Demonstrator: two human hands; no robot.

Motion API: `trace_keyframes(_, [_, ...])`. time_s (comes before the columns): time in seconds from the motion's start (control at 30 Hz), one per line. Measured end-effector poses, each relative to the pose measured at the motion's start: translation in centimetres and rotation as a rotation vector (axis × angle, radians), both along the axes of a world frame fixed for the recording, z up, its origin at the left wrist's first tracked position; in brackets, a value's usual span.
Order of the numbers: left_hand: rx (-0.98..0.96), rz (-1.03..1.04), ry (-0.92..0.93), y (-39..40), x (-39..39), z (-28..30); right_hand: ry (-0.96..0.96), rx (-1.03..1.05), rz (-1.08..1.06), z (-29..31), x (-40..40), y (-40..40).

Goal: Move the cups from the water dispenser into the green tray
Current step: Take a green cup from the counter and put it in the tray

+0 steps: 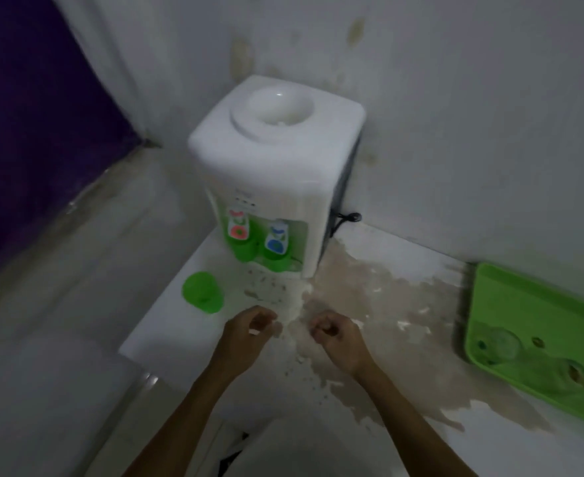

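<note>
A white water dispenser (277, 160) stands in the corner on a white counter. Two green cups sit under its taps: one (246, 247) below the red tap, one (278, 259) below the blue tap. A third green cup (202, 292) stands on the counter, left of the dispenser's front. The green tray (538, 339) lies at the right against the wall, holding a clear round thing and small bits. My left hand (246, 333) and my right hand (339, 335) hover side by side in front of the dispenser, fingers loosely curled, holding nothing.
The counter (166, 342) has a worn brown patch from the dispenser's base toward the tray. A black cord (347, 218) hangs behind the dispenser. A purple surface (25, 115) fills the left. The counter's left edge runs close to the loose cup.
</note>
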State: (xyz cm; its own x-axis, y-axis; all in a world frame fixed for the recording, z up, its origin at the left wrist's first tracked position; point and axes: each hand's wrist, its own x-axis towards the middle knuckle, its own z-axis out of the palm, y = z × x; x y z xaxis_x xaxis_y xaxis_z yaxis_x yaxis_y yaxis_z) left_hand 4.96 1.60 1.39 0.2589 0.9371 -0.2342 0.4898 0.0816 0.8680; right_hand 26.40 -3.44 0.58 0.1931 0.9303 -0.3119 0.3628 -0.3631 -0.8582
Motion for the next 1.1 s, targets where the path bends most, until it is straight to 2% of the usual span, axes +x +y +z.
trace_keyframes(0.1, [0.11, 0.073, 0.098, 1.9, -4.4, -0.1, 0.048, -0.026, 0.063, -0.1, -3.5, 2.8])
trace_keyframes(0.23, [0.307, 0.161, 0.356, 4.2, -8.0, -0.3, 0.057, -0.035, 0.072, -0.5, -6.7, 5.4])
trace_keyframes(0.3, [0.304, 0.142, 0.421, 5.4, -8.9, -0.3, 0.069, -0.045, 0.08, -0.7, -8.1, 6.2])
trace_keyframes(0.43, [0.173, 0.04, 0.519, 7.7, -9.6, -1.1, 0.067, -0.058, 0.09, -0.9, -9.5, 7.3])
trace_keyframes(0.53, [0.08, -0.011, 0.476, 8.7, -9.6, -1.8, 0.076, -0.067, 0.084, -0.6, -9.4, 7.6])
trace_keyframes(0.73, [0.133, -0.034, 0.454, 9.0, -8.9, -1.5, 0.064, -0.066, 0.031, -0.4, -7.3, 5.9])
trace_keyframes(0.87, [0.14, -0.102, 0.36, 7.9, -5.0, 0.1, 0.105, -0.08, -0.048, -0.4, -4.3, 3.4])
trace_keyframes(1.03, [0.187, -0.244, 0.169, 5.2, 3.6, 2.0, 0.246, -0.064, -0.294, 0.4, 0.6, -1.2])
trace_keyframes(1.1, [0.217, -0.379, 0.093, 2.5, 9.8, 3.4, 0.327, -0.059, -0.506, 1.3, 4.8, -4.4])
